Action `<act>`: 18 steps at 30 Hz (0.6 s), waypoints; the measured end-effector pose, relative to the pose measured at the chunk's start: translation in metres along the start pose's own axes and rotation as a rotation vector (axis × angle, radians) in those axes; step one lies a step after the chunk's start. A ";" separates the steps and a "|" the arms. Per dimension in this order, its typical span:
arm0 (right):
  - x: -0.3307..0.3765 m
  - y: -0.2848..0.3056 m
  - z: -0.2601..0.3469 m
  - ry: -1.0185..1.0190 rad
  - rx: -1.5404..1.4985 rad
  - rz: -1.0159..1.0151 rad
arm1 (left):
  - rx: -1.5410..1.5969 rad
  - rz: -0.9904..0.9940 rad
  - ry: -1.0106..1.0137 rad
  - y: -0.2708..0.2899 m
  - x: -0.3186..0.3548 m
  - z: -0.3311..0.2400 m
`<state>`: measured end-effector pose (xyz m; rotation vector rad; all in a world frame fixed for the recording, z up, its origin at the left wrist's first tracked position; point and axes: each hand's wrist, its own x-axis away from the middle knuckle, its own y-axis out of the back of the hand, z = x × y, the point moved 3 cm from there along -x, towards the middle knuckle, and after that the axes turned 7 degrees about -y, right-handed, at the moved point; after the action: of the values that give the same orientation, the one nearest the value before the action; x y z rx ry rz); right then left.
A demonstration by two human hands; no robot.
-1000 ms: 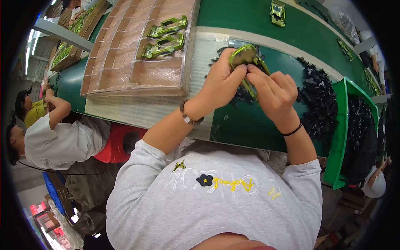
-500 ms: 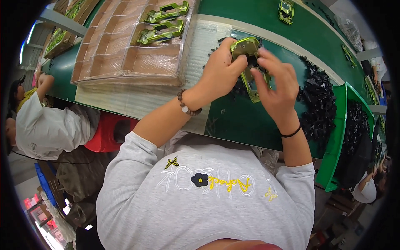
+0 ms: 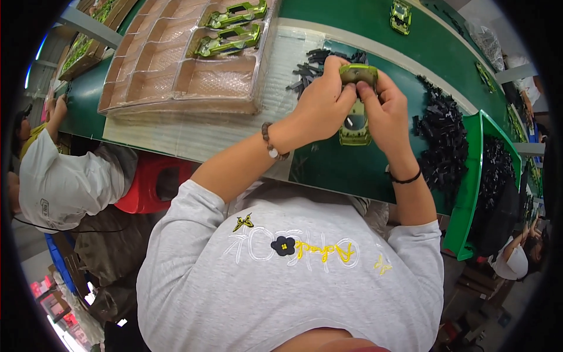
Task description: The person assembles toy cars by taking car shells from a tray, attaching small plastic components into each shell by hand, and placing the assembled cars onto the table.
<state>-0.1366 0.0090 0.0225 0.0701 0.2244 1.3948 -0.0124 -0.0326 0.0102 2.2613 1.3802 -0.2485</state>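
A shiny green toy car body (image 3: 355,134) is held between both my hands over the green work surface, its long side pointing toward me. My left hand (image 3: 319,107) grips its left side, fingers round the far end. From the right, my right hand (image 3: 389,111) closes on the same car body. Both thumbs press together at its middle and hide part of it. Small black plastic parts (image 3: 306,73) lie scattered beside my left hand. A larger heap of black parts (image 3: 444,132) lies right of my right hand.
At the left stands a brown compartment tray (image 3: 182,110) in clear plastic, with two green car bodies (image 3: 229,41) in it. A green bin (image 3: 478,176) of black parts stands at the right. Another car body (image 3: 401,16) lies on the far green belt (image 3: 346,14). A co-worker (image 3: 70,176) sits at the left.
The car body has turned from slanted to nearly straight toward me. My right hand has come in from loose, spread fingers to a grip, thumb beside the left thumb.
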 end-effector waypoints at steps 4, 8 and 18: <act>0.000 -0.003 -0.002 0.030 -0.085 -0.073 | 0.025 -0.036 -0.064 -0.002 0.000 -0.001; 0.000 -0.003 -0.004 0.018 -0.083 -0.071 | 0.034 -0.076 -0.077 -0.005 0.003 -0.004; 0.005 -0.004 0.001 0.047 -0.085 -0.090 | -0.003 -0.070 -0.221 -0.004 0.004 -0.010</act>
<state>-0.1315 0.0131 0.0218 -0.0429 0.2048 1.3160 -0.0150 -0.0228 0.0164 2.1127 1.3419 -0.5032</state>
